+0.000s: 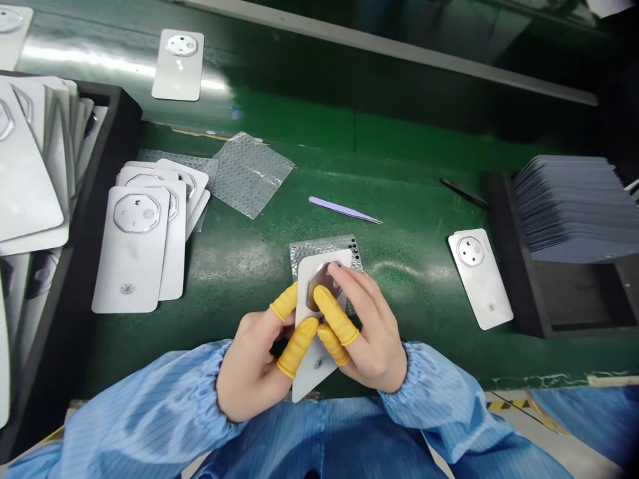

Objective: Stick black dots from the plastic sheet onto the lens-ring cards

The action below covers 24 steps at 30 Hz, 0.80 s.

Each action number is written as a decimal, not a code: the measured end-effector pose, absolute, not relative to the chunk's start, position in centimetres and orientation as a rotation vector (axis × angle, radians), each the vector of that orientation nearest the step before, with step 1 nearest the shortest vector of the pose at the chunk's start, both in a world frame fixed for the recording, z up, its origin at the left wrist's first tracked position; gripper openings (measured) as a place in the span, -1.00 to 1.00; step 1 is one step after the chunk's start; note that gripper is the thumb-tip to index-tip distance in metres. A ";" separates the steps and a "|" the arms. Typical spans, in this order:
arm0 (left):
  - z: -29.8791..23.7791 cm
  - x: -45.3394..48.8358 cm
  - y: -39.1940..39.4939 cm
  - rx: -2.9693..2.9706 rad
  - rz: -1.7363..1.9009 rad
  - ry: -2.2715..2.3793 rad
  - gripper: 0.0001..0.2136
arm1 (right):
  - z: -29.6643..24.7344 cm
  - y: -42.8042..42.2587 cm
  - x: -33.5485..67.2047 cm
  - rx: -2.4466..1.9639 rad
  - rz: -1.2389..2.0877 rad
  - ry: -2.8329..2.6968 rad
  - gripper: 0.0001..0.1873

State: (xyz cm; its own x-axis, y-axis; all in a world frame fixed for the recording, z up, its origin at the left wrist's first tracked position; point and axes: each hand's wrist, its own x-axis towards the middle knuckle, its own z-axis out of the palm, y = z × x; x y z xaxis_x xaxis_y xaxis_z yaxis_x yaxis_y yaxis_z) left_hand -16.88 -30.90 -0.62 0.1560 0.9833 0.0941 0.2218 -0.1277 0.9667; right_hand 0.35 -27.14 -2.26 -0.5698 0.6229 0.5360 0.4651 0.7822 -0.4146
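A white phone back cover (305, 372) with an octagonal camera ring is tilted up over the bench in front of me. My left hand (264, 356), with yellow finger cots on thumb and finger, pinches its left edge. On the camera ring area rest the fingers of my right hand (367, 326), also in yellow cots, curled against the cover's face; what its fingertips hold, if anything, is hidden. A piece of bubble wrap (324, 246) lies just beyond the cover. Farther off lie purple tweezers (344, 210).
Stacked white covers (132, 266) lie at left, beside a black bin (107, 146) full of covers. Another bubble wrap sheet (252, 173) lies behind. At right are a cover (482, 279), black tweezers (464, 193) and a black tray (504, 253) of grey sheets (574, 206). One cover (178, 66) sits at back.
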 end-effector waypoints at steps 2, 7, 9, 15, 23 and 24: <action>-0.7 -17.0 -31.0 1.538 1.062 1.248 -0.74 | -2.4 -27.3 0.3 -0.822 0.326 -2.327 -0.62; -0.6 -17.0 -30.9 1.519 1.021 1.257 -0.76 | -2.5 -26.8 0.6 -0.699 0.563 -2.288 -0.55; -0.6 -16.9 -30.8 1.493 1.020 1.262 -0.77 | -2.6 -26.6 0.6 -0.680 0.574 -2.287 -0.54; -1.0 -16.8 -30.9 1.363 1.032 1.223 -0.74 | -3.1 -26.4 0.6 -0.696 0.589 -2.267 -0.48; 0.0 -16.3 -30.6 0.842 1.089 0.887 -0.71 | -2.9 -26.5 1.0 -0.875 0.851 -1.747 -0.46; 0.2 -16.2 -30.5 0.815 1.091 0.866 -0.74 | -3.0 -26.7 0.8 -0.935 0.898 -1.660 -0.43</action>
